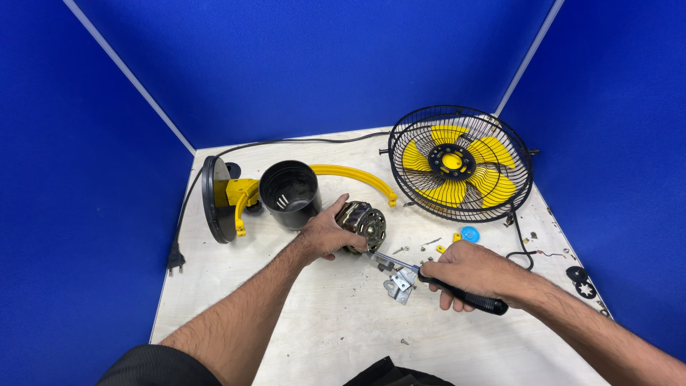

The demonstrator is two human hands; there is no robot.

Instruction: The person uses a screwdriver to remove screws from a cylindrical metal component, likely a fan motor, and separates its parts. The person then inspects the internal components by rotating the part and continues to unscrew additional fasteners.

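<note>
At the table's centre, the left hand [325, 232] grips a small electric motor [363, 225], fingers wrapped around it. The right hand [468, 273], closed around a black-handled screwdriver [429, 275], sets its tip against the motor. Best kept steady, tip square in the screw.

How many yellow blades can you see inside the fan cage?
4. Inside the black fan cage, yellow blades show at upper left, top, right and bottom; the grille may hide detail.
</note>
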